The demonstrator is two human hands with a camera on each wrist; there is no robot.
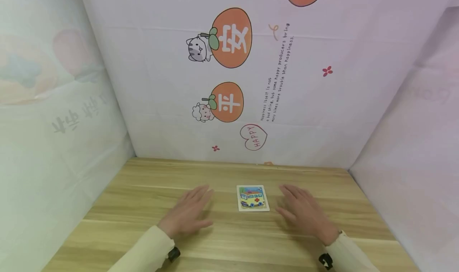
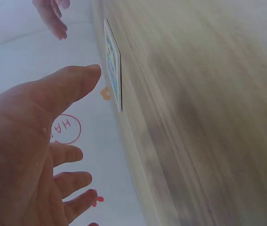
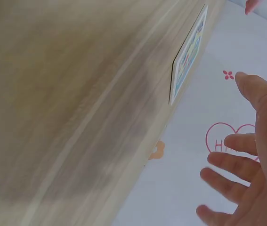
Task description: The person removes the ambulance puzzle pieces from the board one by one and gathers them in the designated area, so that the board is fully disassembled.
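Note:
A square, white-edged picture puzzle board (image 1: 252,198) lies flat on the wooden table, its picture a yellow ambulance with a red cross. To its left, my left hand (image 1: 190,213) hovers with fingers spread and relaxed, touching nothing. My right hand (image 1: 303,212) hovers on the other side, likewise spread, with a gap between it and the board. In the left wrist view the board (image 2: 113,66) shows edge-on beyond my thumb. The right wrist view shows the board (image 3: 189,54) at a slant, apart from my fingers.
The wooden tabletop (image 1: 143,200) meets a white printed cloth (image 1: 172,128) at the back, with orange fruit and cartoon animals. Cloth walls stand at the left (image 1: 86,144) and right (image 1: 405,152). Cream sleeves and dark wrist straps show on both arms.

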